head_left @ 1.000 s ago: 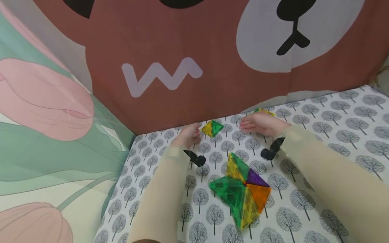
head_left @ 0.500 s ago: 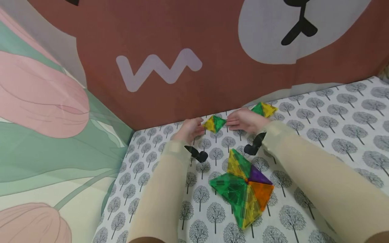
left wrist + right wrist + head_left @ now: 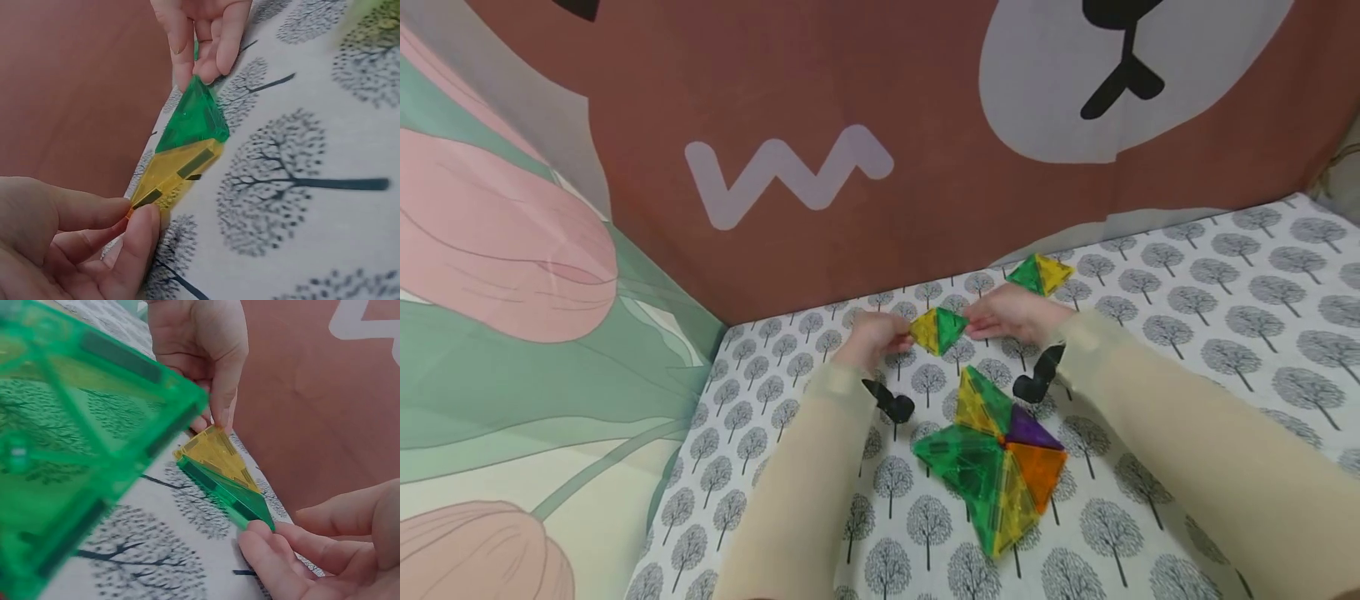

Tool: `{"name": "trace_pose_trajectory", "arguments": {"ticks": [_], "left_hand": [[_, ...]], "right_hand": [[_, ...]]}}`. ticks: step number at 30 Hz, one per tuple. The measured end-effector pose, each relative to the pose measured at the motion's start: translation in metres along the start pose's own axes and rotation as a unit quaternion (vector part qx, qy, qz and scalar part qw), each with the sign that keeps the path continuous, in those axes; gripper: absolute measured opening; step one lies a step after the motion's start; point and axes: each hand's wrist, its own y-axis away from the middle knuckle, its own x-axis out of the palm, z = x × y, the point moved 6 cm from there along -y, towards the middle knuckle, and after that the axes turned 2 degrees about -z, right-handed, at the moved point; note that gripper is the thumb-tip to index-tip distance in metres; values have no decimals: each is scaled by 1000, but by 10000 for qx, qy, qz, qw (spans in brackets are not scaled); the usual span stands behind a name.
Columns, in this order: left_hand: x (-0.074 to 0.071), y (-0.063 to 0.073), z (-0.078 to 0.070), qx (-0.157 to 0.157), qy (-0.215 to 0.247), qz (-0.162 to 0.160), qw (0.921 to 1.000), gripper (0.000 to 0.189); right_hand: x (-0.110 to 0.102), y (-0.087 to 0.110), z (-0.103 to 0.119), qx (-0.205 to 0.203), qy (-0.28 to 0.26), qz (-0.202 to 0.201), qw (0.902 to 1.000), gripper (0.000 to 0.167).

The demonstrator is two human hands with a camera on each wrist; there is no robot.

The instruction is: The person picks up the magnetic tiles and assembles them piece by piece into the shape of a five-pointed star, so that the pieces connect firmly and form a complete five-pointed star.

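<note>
Two translucent triangular magnetic tiles, one yellow and one green, meet edge to edge as a diamond in the middle of the head view. My left hand pinches the outer tip of the yellow tile between thumb and finger. At the opposite end, my right hand holds the green tile's tip with its fingertips. In the right wrist view the pair folds along its seam, close over the cloth. Nearer me lies a larger star-like figure of joined tiles in green, yellow, orange and purple.
Another green and yellow tile pair lies just beyond my right hand by the back wall. The tree-print cloth covers the surface. A brown bear-print wall hanging rises behind, and a tulip-print one stands at left.
My right hand has moved left from beside the far pair to the green tip. Both hands now grip the near pair, which has shifted slightly toward me and to the right.
</note>
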Motion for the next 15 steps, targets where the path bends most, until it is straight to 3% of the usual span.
{"name": "trace_pose_trajectory", "arguments": {"ticks": [5,10,15], "left_hand": [[-1,7,3,4,29,-143,9999,15],[0,14,5,48,341,-206,9992,13],[8,29,-3,241,471,50,9986,14]], "right_hand": [[4,9,-3,39,215,-56,9997,46],[5,20,-8,37,47,-91,9999,47],[-5,40,-9,-39,-195,-152,9997,46]]}}
